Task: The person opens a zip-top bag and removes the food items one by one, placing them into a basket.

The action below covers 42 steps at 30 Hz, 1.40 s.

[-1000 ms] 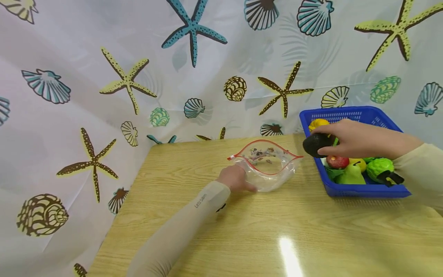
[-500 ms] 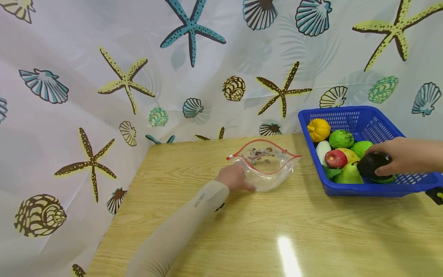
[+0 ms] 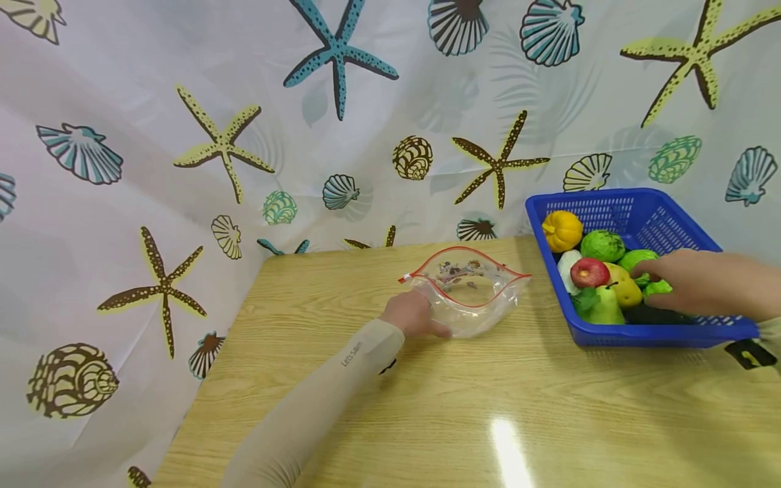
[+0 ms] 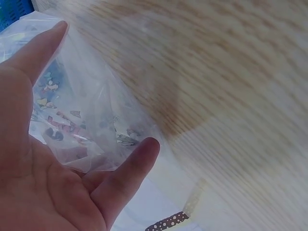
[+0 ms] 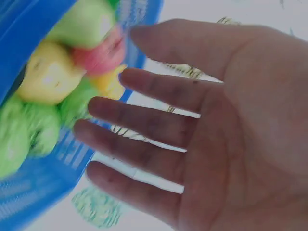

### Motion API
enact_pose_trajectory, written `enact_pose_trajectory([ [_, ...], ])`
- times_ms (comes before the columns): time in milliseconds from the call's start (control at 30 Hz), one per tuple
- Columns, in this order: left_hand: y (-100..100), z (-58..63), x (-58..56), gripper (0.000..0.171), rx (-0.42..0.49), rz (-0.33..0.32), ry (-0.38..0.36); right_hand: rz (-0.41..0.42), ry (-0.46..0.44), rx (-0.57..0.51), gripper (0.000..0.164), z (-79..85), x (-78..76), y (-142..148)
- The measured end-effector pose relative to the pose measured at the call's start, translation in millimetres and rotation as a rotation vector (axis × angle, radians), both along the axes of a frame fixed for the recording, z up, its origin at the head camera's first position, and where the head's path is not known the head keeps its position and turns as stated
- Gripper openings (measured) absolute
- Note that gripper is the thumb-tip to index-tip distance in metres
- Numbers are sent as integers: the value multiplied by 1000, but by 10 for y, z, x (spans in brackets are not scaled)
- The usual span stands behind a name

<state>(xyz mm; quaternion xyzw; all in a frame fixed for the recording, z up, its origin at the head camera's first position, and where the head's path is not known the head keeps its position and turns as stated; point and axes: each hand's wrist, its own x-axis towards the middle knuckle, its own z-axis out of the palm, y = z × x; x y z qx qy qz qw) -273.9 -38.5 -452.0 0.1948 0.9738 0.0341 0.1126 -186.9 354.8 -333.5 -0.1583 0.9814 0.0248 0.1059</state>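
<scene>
At the clear zip bag, which stands with its red-edged mouth agape, my left hand holds the left side. In the left wrist view, the thumb and one finger spread against the plastic; other fingers are partly hidden. My right hand hovers over the right part of the blue basket. The right wrist view shows its fingers stretched out and holding nothing. Below it a dark avocado lies partly hidden along the basket's front. Beside that are a green pear and a yellow fruit.
More produce fills the basket's left half: a red apple, a yellow pumpkin, a green cabbage and a white piece. A wooden table carries bag and basket. Behind hangs a seashell-print curtain.
My right hand carried the avocado rightward over the basket and has let it go inside. Some produce around it has shifted. My left hand and the bag have stayed put.
</scene>
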Motion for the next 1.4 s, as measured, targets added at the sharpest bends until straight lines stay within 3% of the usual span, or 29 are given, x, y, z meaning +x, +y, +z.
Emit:
enact_pose_trajectory([
  [133, -1, 0, -4, 59, 22, 5, 4, 45, 78, -56, 44, 62, 48, -332],
  [233, -5, -22, -16, 65, 58, 17, 15, 124, 137, -131, 38, 105, 83, -560],
  [333, -29, -61, -19, 87, 138, 24, 81, 197, 181, -172, 37, 99, 75, -754],
  [467, -59, -89, -18, 117, 253, 17, 187, 239, 239, -176, 53, 31, 11, -950],
  [700, -86, -92, -60, 118, 410, -77, 257, 239, 278, -204, 81, -121, -125, -1131],
  [867, -141, -130, -109, 129, 473, -134, 167, 294, 273, -167, 71, -210, -185, -1219],
  [933, -186, -143, -135, 121, 438, -134, 117, 310, 278, -145, 64, -242, -188, -1253],
  [1067, -315, -133, -205, 88, 293, -163, 41, 353, 287, -115, 52, -295, -173, -1308],
  [1133, -378, -102, -242, 86, 291, -204, 14, 377, 293, -92, 47, -312, -170, -1334],
  [1233, -453, -55, -287, 91, 425, -227, -62, 395, 290, -66, 42, -337, -175, -1371],
  [1400, -546, -31, -342, 54, 834, -105, -260, 408, 280, -40, 38, -400, -193, -1432],
])
